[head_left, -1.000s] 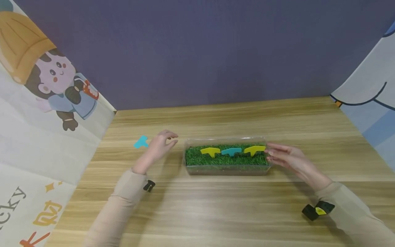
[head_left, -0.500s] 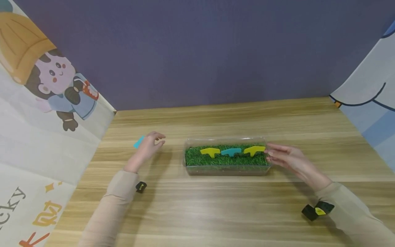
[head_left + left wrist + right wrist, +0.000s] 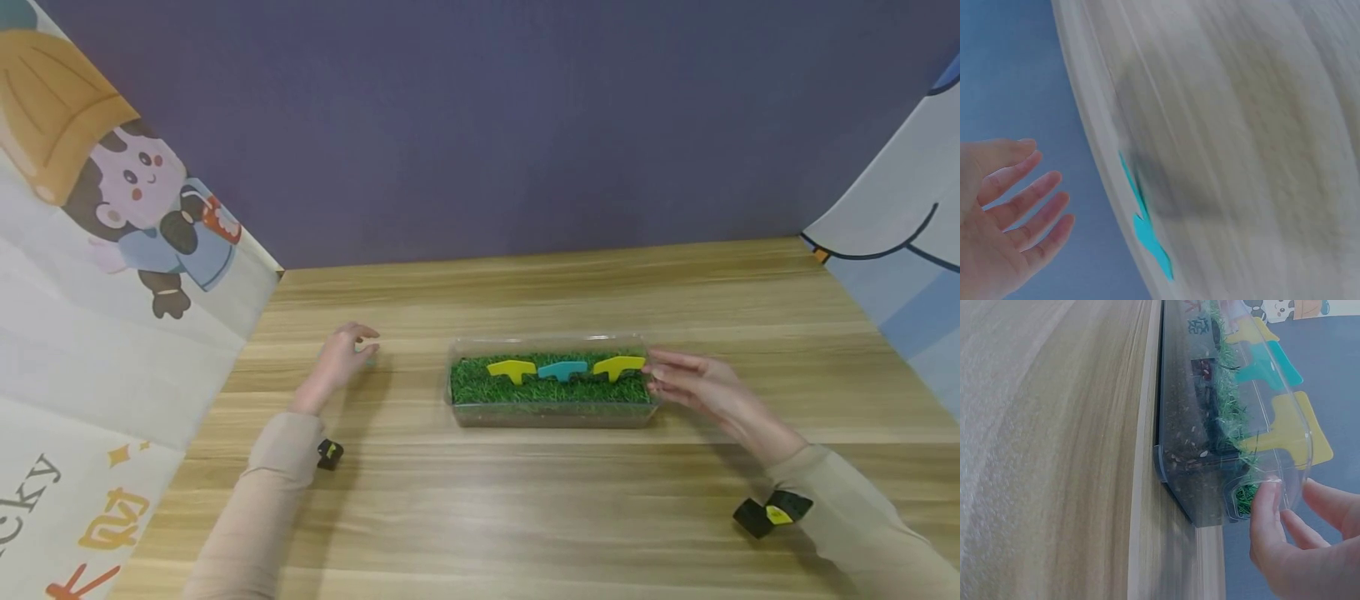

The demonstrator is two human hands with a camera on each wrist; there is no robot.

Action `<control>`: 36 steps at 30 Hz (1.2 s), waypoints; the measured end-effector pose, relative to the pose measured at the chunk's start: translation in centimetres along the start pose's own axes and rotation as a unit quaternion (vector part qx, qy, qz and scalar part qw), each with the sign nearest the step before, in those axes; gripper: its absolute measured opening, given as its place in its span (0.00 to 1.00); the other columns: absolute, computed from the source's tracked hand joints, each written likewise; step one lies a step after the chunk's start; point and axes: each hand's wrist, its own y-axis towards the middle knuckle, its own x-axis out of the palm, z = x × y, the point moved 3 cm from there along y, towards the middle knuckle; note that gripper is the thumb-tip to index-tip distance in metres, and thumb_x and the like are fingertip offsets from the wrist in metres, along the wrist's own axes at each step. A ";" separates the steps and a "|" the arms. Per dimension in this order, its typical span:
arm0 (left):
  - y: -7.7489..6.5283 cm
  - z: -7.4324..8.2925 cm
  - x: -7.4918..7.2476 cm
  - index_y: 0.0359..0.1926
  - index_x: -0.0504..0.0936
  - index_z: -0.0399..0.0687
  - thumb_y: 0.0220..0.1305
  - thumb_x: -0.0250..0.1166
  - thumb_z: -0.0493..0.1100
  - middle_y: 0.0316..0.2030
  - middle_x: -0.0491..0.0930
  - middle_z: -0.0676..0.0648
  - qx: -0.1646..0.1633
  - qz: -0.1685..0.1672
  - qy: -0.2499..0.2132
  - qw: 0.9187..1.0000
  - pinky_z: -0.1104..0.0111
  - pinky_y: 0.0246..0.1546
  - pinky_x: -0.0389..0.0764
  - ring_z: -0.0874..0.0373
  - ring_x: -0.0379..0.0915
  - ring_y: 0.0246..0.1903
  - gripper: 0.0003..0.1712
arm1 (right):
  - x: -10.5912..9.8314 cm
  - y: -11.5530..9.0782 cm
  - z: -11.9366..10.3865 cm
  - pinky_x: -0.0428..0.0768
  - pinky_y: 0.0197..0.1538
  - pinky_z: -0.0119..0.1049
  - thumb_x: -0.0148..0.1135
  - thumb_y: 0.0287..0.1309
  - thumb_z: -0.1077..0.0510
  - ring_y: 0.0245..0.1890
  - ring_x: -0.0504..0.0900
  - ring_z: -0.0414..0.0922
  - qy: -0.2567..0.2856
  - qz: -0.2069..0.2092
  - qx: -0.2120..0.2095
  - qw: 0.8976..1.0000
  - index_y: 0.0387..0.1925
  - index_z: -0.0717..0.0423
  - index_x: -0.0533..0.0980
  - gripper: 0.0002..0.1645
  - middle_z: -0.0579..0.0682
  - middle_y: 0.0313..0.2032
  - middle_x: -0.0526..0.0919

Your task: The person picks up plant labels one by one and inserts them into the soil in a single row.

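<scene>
My left hand hovers at the left of the table with its fingers loosely bent and nothing between them. Below it a turquoise T-shaped plant label lies flat on the wood, almost wholly hidden by the hand in the head view. At centre right stands a clear plastic planter box filled with green grass. Upright in the grass are two yellow labels with a turquoise label between them. My right hand holds the box's right end, its fingertips against the end wall near the rim.
The wooden table meets a dark blue back panel. Printed sheets with cartoon figures stand along the left and right sides. Black wrist straps sit at both sleeves.
My left hand has moved left and come over the loose turquoise label, covering most of it in the head view. The right hand and the box have stayed in place.
</scene>
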 end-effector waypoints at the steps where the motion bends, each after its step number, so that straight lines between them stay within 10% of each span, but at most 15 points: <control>1: 0.0 -0.3 0.0 0.47 0.72 0.30 0.60 0.55 0.35 0.49 0.69 0.31 -0.006 -0.003 -0.001 1.000 0.50 0.46 0.70 0.38 0.65 0.47 0.16 | 0.0 0.0 0.0 0.74 0.48 0.32 0.56 0.55 0.63 0.42 0.79 0.42 0.000 0.000 0.001 1.000 0.61 0.67 0.52 0.36 0.43 0.40 0.80; 18: 0.2 -3.8 -0.6 0.51 0.67 0.25 0.57 0.58 0.38 0.52 0.61 0.24 -0.060 0.005 0.020 0.998 0.44 0.52 0.62 0.31 0.59 0.50 0.24 | 0.0 0.0 0.0 0.74 0.48 0.32 0.58 0.53 0.64 0.41 0.79 0.42 0.020 0.004 0.004 1.000 0.55 0.54 0.67 0.25 0.44 0.40 0.81; 36: 0.9 -5.7 -0.5 0.61 0.51 0.26 0.57 0.59 0.49 0.55 0.51 0.20 -0.159 -0.081 0.039 0.983 0.40 0.50 0.60 0.26 0.51 0.53 0.42 | 0.0 -0.1 -0.1 0.74 0.48 0.32 0.58 0.53 0.64 0.42 0.79 0.43 0.016 0.009 0.007 1.000 0.59 0.61 0.61 0.31 0.45 0.40 0.80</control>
